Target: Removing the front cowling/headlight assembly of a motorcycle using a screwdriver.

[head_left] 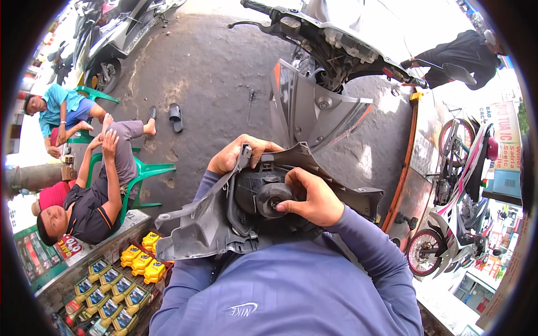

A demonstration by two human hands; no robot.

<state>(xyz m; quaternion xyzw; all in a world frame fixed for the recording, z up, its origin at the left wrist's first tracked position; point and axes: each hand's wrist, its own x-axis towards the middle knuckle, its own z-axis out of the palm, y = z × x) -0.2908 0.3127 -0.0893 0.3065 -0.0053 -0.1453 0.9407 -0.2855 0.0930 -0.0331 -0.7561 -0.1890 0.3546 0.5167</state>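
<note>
A grey plastic motorcycle headlight cowl [193, 232] is held in front of my chest, its inner side facing up at me. Set into it is the black back of the headlight housing [244, 193]. My left hand [240, 154] grips the cowl's far edge, fingers curled beside a bracket. On the back of the housing sits a round black rubber cap [273, 199]. My right hand [315, 197] closes on this cap, thumb pressed near its centre and fingers around its far right rim. What lies beneath the cap is hidden.
Ahead stands a scooter with bare handlebars [330, 42] and a grey front panel [322, 106]. Two people sit on green chairs [147, 171] at the left. Yellow bottles [143, 262] fill a rack at lower left. A screwdriver [251, 99] and a sandal [176, 117] lie on the floor.
</note>
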